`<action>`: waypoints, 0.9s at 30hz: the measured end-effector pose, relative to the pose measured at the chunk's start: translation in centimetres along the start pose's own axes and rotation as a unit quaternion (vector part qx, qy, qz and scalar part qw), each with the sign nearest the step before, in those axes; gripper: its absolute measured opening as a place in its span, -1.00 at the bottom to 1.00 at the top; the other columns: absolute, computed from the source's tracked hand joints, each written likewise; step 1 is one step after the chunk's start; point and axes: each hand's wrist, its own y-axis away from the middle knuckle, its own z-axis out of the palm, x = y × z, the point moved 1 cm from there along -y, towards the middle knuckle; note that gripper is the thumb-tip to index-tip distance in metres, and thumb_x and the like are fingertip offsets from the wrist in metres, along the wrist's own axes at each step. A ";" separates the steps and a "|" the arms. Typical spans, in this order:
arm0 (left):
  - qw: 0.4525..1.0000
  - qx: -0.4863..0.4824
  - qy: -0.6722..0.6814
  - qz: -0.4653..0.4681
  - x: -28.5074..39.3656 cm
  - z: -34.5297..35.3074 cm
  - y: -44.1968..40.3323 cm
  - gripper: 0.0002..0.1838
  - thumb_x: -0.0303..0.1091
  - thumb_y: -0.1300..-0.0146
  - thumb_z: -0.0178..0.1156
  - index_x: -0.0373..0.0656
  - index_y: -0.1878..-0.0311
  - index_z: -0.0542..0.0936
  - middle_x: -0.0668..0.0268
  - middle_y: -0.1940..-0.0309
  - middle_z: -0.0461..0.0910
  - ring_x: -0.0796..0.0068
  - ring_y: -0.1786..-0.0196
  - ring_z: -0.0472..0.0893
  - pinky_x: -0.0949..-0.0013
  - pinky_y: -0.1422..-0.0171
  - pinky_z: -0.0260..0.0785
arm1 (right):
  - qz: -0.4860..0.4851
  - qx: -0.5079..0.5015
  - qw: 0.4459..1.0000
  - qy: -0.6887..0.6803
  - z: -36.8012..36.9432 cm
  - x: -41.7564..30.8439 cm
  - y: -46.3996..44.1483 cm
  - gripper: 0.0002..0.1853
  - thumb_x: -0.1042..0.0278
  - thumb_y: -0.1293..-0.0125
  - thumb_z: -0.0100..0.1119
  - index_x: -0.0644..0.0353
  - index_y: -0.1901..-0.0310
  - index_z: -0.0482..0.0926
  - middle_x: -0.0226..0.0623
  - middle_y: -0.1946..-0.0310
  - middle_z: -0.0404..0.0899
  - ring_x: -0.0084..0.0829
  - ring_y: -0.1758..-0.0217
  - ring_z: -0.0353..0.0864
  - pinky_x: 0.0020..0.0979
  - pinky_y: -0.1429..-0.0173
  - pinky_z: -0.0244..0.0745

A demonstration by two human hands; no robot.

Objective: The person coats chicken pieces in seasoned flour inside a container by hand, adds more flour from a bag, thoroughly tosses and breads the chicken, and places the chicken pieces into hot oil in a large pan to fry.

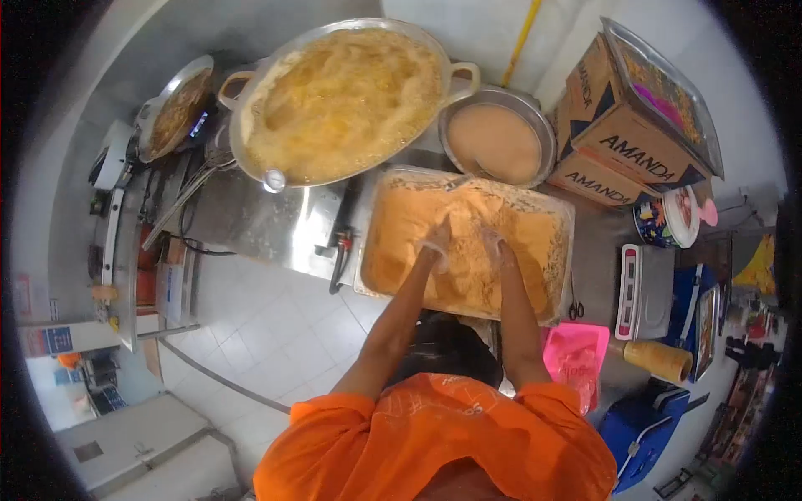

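Observation:
Both my hands reach into a wide metal tray (565, 263) filled with orange, flour-like powder (399, 230). My left hand (436, 240) is pushed into the powder near the tray's middle, with what looks like a thin clear glove bunched at the wrist. Close by on the right, my right hand (493, 240) is sunk in the same mound, also seemingly gloved. Powder covers the fingers of both hands, so their grip and anything in them are hidden. Darker crumbs are scattered along the tray's far and right sides.
Behind the tray, a large two-handled pan (347, 100) holds bubbling yellow liquid, with a dial thermometer (274, 179) at its rim. A bowl of pinkish-orange liquid (494, 144) stands beside it. Cardboard boxes (639, 159), a scale (645, 290), scissors (576, 307) and a pink bag (576, 355) are rightward.

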 end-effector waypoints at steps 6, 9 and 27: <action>0.990 -0.116 -0.063 -0.054 4.8 -12.3 6.3 -0.32 -0.04 -0.26 -0.11 -0.12 -0.39 0.06 0.13 -0.36 0.11 0.18 -0.36 0.16 0.18 -0.40 0.03 | -0.272 -0.150 0.929 -0.200 0.3 -0.2 1.3 -0.35 0.00 -0.22 0.10 0.27 -0.21 0.23 -0.07 -0.27 0.20 -0.24 -0.20 0.34 -0.05 -0.19 0.26; 0.987 -0.115 -0.105 -0.046 9.3 -17.7 5.6 -0.19 0.14 -0.16 -0.03 -0.11 -0.39 0.07 0.13 -0.38 0.06 0.13 -0.39 0.11 0.11 -0.40 0.01 | -0.025 -0.024 0.996 -0.079 -5.1 -2.7 1.0 -0.41 0.05 -0.31 -0.04 0.38 -0.18 0.24 -0.02 -0.28 0.18 -0.22 -0.30 0.22 0.00 -0.34 0.06; 0.895 0.079 0.435 -0.059 13.9 -19.2 8.8 -0.47 -0.06 -0.06 0.27 -0.12 -0.06 0.47 0.23 0.14 0.60 0.27 0.12 0.57 0.24 -0.05 0.42 | 0.007 0.066 0.791 0.608 5.4 -8.1 -1.9 -0.48 0.15 -0.11 0.21 0.17 -0.09 0.40 -0.17 0.01 0.50 -0.21 0.06 0.50 -0.25 -0.03 0.43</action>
